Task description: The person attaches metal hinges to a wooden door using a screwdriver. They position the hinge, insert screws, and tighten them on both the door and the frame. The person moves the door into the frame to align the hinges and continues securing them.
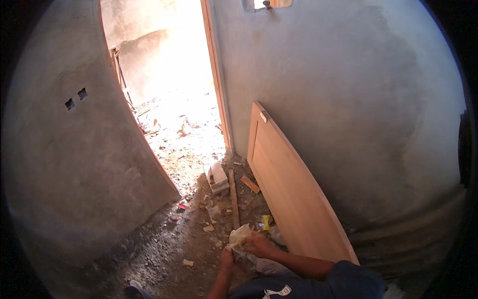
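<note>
A crumpled, pale, thin plastic bag (240,235) is between my two hands, low in the middle of the view. My left hand (226,257) is closed on its lower left edge. On its right side, my right hand (258,245) grips it with bent fingers. Whatever the bag contains is hidden. Just beyond my right hand lies a yellow and clear wrapper (266,222) on the ground. A narrow wooden strip (234,199) runs away from the bag across the dirt floor.
A wooden door panel (294,194) leans against the grey plastered wall (328,89) at the right. Whitish blocks (217,178) stand by the bright doorway, near a short wood offcut (250,184). Rubble and scraps litter the dirt floor (164,249).
</note>
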The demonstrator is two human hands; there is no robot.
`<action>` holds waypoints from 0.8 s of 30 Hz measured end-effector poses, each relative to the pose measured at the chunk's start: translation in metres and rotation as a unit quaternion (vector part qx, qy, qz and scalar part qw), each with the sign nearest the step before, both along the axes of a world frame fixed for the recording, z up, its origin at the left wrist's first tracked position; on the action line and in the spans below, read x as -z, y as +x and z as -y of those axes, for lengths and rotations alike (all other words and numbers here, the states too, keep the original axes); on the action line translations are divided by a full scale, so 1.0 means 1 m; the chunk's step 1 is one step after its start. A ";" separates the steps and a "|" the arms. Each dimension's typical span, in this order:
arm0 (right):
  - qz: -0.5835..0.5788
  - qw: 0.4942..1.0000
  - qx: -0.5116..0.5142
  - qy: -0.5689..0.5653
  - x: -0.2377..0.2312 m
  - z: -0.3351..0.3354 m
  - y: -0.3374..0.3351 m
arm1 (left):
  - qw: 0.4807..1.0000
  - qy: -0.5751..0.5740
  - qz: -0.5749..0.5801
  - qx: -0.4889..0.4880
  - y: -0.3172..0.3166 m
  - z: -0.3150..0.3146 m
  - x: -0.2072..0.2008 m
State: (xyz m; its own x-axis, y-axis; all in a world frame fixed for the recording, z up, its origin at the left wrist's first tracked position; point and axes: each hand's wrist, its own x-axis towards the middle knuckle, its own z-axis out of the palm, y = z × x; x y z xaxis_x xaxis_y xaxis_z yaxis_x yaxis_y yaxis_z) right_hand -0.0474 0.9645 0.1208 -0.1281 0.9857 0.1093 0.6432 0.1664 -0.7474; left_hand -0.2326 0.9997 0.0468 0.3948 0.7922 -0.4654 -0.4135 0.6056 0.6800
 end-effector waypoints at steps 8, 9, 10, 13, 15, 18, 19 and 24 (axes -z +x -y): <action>-0.052 0.998 -0.016 -0.022 0.012 -0.176 0.041 | 0.984 0.125 -0.123 0.031 0.034 -0.169 0.020; -0.028 0.999 -0.016 0.004 0.006 -0.196 0.053 | 0.947 0.242 -0.203 0.062 0.043 -0.189 0.026; -0.003 0.999 -0.017 0.034 -0.001 -0.219 0.064 | 0.888 0.352 -0.287 0.073 0.051 -0.210 0.029; 0.116 0.978 -0.079 0.152 0.005 -0.272 0.110 | 0.798 0.442 -0.406 0.061 0.087 -0.254 0.023; 0.122 0.975 -0.114 0.145 0.002 -0.303 0.122 | 0.970 0.123 -0.207 -0.014 0.106 -0.294 0.023; 0.068 0.995 -0.074 0.000 -0.002 -0.332 0.140 | 0.879 0.296 -0.372 0.029 0.128 -0.310 0.009; 0.076 0.995 -0.053 -0.027 -0.006 -0.339 0.136 | 0.880 0.279 -0.385 0.025 0.133 -0.319 0.005; 0.054 0.998 0.000 -0.042 0.029 -0.385 0.143 | 0.950 0.198 -0.241 0.032 0.151 -0.373 0.019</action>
State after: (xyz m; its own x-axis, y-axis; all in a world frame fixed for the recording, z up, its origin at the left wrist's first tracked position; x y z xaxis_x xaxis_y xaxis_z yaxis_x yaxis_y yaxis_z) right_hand 0.0956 1.3500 0.0914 -0.1354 0.9907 0.0109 0.7202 0.1060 -0.6856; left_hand -0.0817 1.3729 0.0279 0.2651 0.9240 -0.2756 0.0321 0.2772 0.9603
